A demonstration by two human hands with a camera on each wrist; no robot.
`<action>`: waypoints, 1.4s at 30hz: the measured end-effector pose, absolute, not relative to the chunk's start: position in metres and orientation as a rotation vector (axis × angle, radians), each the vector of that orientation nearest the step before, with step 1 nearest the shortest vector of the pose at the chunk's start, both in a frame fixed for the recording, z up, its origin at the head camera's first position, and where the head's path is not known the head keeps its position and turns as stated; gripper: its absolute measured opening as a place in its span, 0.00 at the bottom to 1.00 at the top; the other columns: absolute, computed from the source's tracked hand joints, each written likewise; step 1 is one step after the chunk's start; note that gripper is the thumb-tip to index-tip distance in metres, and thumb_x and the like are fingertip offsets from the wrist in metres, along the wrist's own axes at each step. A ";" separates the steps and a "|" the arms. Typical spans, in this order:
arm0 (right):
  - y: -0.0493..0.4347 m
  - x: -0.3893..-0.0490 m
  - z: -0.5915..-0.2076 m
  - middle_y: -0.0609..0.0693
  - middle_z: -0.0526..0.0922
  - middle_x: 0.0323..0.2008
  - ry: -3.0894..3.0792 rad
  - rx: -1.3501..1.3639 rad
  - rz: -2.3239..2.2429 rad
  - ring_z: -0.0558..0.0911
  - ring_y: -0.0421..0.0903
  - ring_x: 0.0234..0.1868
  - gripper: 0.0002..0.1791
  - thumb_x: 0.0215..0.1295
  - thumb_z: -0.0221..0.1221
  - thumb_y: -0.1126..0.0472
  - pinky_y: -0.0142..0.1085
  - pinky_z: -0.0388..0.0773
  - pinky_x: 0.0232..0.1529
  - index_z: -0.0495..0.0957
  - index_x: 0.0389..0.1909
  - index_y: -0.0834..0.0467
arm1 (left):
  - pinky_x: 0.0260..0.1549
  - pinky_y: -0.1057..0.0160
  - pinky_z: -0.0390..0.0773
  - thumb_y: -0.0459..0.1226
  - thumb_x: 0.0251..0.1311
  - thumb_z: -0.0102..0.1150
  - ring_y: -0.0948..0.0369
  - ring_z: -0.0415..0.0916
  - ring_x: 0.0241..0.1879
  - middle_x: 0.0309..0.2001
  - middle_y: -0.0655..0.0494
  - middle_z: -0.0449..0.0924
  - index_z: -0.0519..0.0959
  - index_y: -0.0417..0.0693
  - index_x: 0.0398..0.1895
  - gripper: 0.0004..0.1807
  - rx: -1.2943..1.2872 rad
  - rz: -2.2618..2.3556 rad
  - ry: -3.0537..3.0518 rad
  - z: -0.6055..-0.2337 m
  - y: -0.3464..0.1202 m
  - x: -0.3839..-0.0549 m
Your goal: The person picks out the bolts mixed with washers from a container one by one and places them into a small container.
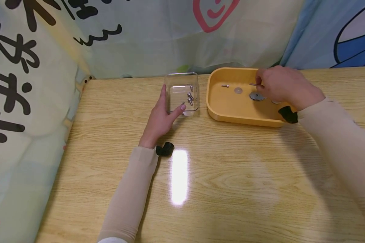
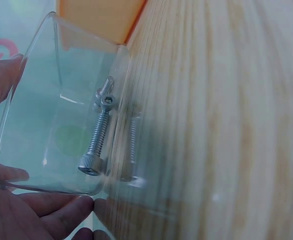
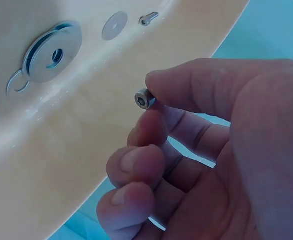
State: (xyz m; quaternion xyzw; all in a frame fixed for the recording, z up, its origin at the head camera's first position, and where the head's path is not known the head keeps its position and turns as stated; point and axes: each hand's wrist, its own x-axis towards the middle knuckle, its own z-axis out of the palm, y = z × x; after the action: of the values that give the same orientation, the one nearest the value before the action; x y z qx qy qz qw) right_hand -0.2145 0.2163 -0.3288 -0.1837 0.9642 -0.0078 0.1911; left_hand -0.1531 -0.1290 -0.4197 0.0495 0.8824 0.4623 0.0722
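My right hand [image 1: 287,84] is above the far right part of a yellow tray [image 1: 231,116]. Its thumb and index finger pinch a socket-head screw [image 3: 144,99], head toward the camera in the right wrist view. Another screw [image 1: 225,86] lies in the tray beside a flat washer [image 1: 238,90] and overlapping large washers [image 1: 257,96]. My left hand [image 1: 159,119] holds a clear plastic box [image 2: 46,125] at its near left corner, thumb at the front and fingers along the left side. Several socket-head screws [image 2: 97,135] lie inside the box.
Box and tray stand side by side near the back of the wood-grain table [image 1: 219,175], a narrow gap between them. A printed curtain [image 1: 146,50] hangs behind the table and another along its left side.
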 end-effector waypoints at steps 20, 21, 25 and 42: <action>0.205 -0.201 -0.329 0.60 0.81 0.36 2.815 -0.619 -0.097 0.76 0.51 0.28 0.13 0.71 0.55 0.61 0.45 0.74 0.27 0.78 0.47 0.67 | 0.74 0.53 0.51 0.62 0.66 0.56 0.52 0.46 0.78 0.80 0.47 0.46 0.33 0.58 0.82 0.55 0.151 1.385 2.656 -0.420 -0.128 -0.154; 0.204 -0.200 -0.329 0.59 0.81 0.35 2.820 -0.622 -0.096 0.76 0.51 0.28 0.13 0.71 0.55 0.61 0.46 0.74 0.27 0.78 0.47 0.67 | 0.74 0.53 0.51 0.62 0.66 0.56 0.52 0.47 0.77 0.80 0.46 0.46 0.33 0.58 0.82 0.55 0.152 1.385 2.658 -0.420 -0.128 -0.154; 0.201 -0.199 -0.329 0.57 0.81 0.31 2.836 -0.629 -0.084 0.75 0.51 0.26 0.11 0.71 0.57 0.61 0.47 0.75 0.27 0.78 0.45 0.66 | 0.73 0.52 0.52 0.61 0.66 0.57 0.51 0.48 0.77 0.80 0.46 0.47 0.34 0.55 0.82 0.55 0.155 1.388 2.660 -0.420 -0.129 -0.154; 0.188 -0.184 -0.329 0.58 0.81 0.32 2.915 -0.699 -0.119 0.75 0.51 0.26 0.09 0.68 0.59 0.62 0.48 0.75 0.29 0.78 0.42 0.66 | 0.74 0.54 0.51 0.62 0.65 0.57 0.52 0.47 0.77 0.80 0.46 0.47 0.33 0.58 0.82 0.56 0.142 1.388 2.644 -0.420 -0.130 -0.151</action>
State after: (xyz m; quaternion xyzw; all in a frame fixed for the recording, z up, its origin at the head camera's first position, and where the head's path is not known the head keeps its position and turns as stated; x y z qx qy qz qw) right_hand -0.1840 0.1876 -0.3292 -0.2325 0.9692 -0.0395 0.0707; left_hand -0.1513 -0.1303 -0.4195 0.0474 0.8819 0.4628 0.0759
